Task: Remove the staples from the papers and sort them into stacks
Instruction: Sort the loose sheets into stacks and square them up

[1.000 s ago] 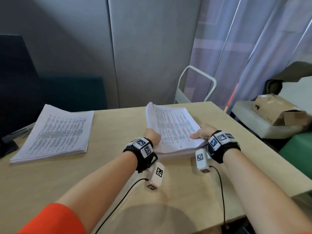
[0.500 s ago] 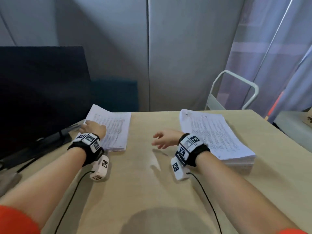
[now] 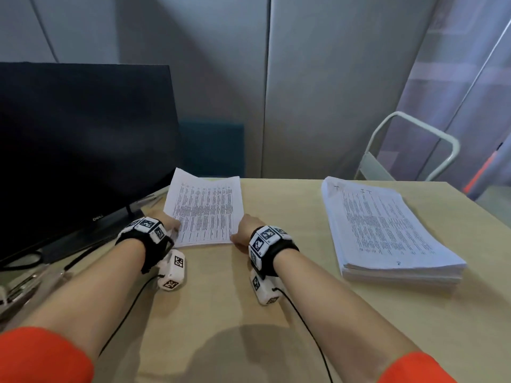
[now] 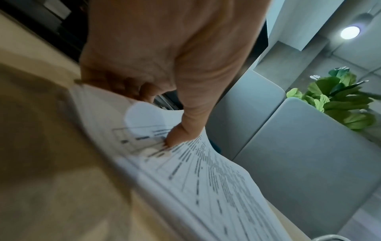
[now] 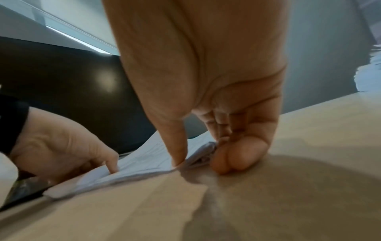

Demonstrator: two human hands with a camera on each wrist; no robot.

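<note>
Hands had left the thick stack at the desk's right edge and gone to the thin stack at its far left corner, by the monitor. The left hand pinched that stack's near left corner, thumb on top, fingers curled beneath the lifted sheets. The right hand pinched the near right corner, thumb pressing the top page, fingers curled together on the desk against the edge. Since a second before, the thick stack lay released and squared. Likely a stapled set was being taken up next, or the sorted stack tidied; no staple was visible.
</note>
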